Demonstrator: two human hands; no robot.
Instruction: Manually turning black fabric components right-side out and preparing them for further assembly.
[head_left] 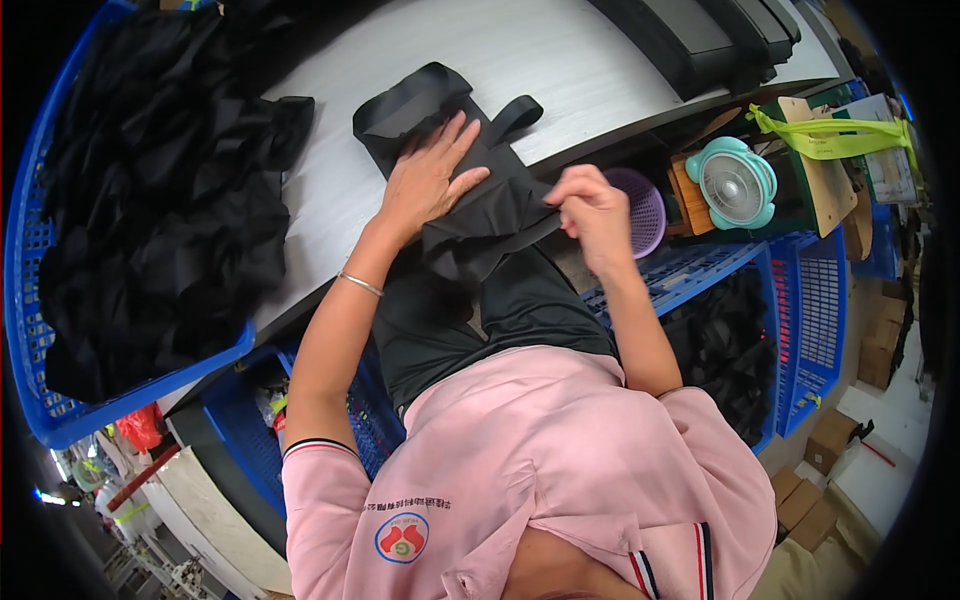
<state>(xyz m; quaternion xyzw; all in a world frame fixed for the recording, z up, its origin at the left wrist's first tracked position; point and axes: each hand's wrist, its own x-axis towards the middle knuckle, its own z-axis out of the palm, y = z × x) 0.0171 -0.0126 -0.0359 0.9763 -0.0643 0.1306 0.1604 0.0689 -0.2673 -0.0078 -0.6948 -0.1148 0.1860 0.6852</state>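
Note:
A black fabric bag (490, 215) lies over the near edge of the white table, part of it hanging toward my lap. Flat on its upper part rests my left hand (430, 178), fingers spread and pressing the cloth. My right hand (595, 205) is closed in a pinch on the bag's right edge, where a strap or folded band runs down to the left. A black strap loop (518, 115) sticks out from the bag's far right side. The bag's far end (415, 100) bulges in a loose fold.
At the left, a blue basket (150, 395) overflows with black cloth pieces (170, 200). More black items (690, 35) lie at the table's far right. Beside my right hand are a purple basket (650, 215) and a teal fan (735, 182). Another blue basket (765, 340) stands below.

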